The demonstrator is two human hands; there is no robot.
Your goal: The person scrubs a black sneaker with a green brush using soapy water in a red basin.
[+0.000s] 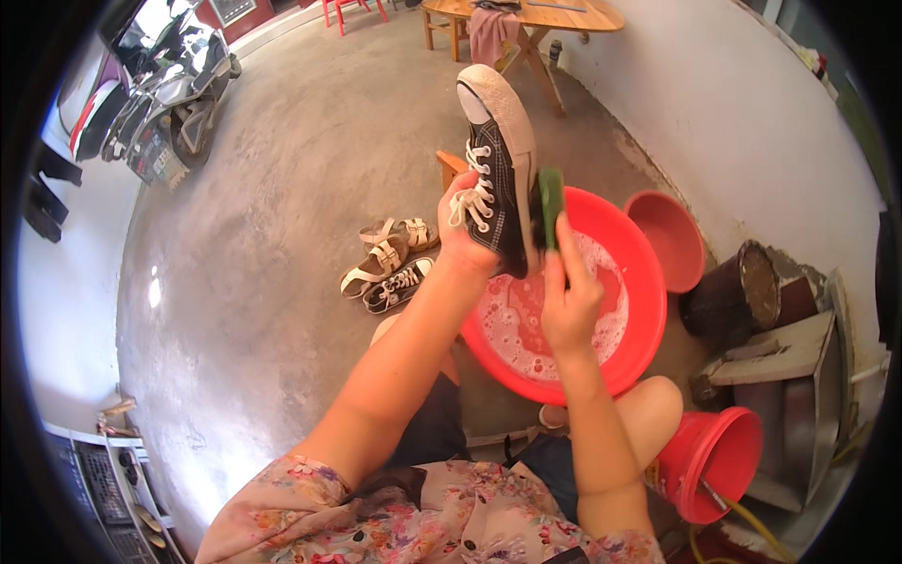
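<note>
My left hand [461,225] grips a black canvas sneaker [499,180] with white laces around its heel end, toe pointing up and away from me. The off-white sole [518,134] faces right. In my right hand [574,296] is a green-backed scrubbing brush [552,204], its dark bristles turned towards the sole near the heel; whether they touch it I cannot tell. Both hands are above a large red plastic basin [648,303] holding foamy, soapy water [518,338].
Left of the basin, another black sneaker [398,285] and strapped sandals [384,261] stand on the concrete floor [268,233]. To the right are a smaller reddish basin [666,240], a dark cylindrical container [729,296] and a red bucket [712,465]. A motorcycle [176,120] and wooden table [585,15] stand farther off.
</note>
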